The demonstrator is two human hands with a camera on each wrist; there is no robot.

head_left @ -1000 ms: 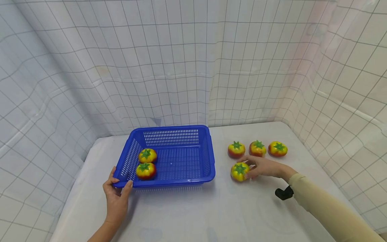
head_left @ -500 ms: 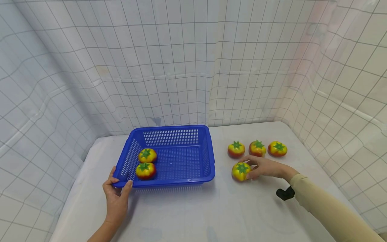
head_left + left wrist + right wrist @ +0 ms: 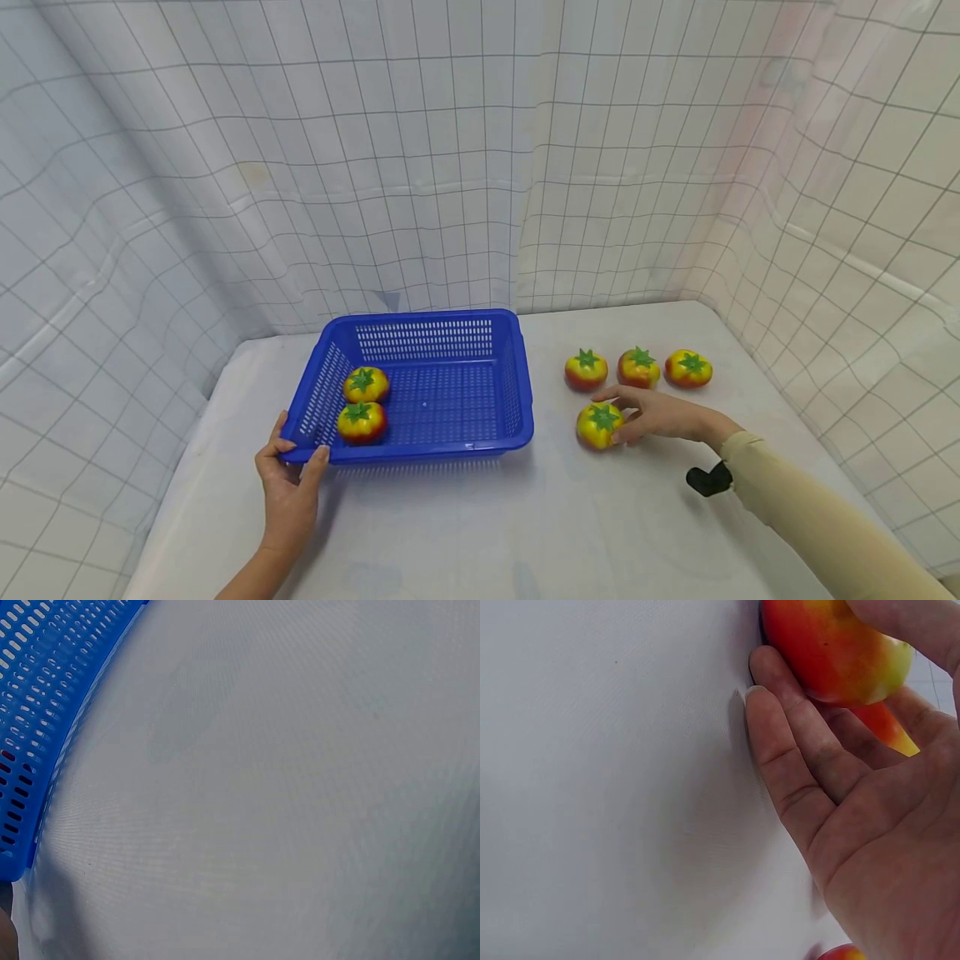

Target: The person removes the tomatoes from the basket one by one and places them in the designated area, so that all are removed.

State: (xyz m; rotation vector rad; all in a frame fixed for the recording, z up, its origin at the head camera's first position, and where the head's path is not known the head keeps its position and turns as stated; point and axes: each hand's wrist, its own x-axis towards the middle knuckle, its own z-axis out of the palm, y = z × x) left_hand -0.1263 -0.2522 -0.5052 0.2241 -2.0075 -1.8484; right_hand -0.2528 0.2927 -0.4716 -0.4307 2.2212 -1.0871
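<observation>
At its near left corner, a blue plastic basket (image 3: 442, 454) is held by my left hand (image 3: 288, 500), thumb on the front rim and fingers at the side. Inside, against the left wall, sit two red-and-yellow tomatoes with green star-shaped tops, a rear tomato (image 3: 366, 386) and a front tomato (image 3: 362, 423). Right of the basket, my right hand (image 3: 652, 415) holds another tomato (image 3: 597, 427) that rests on the table. In the right wrist view the thumb lies over this tomato (image 3: 840, 656) and the fingers bend along its other side.
Behind the right hand three more tomatoes stand in a row: a left one (image 3: 586, 371), a middle tomato (image 3: 639, 369) and a right one (image 3: 688, 369). White cloth covers the table (image 3: 465, 533). Grid-patterned curtains (image 3: 420, 167) enclose the back and sides.
The tomato at my right hand has shifted slightly to the right and turned a little, its green top moving toward the palm. My left hand and the basket have stayed in place.
</observation>
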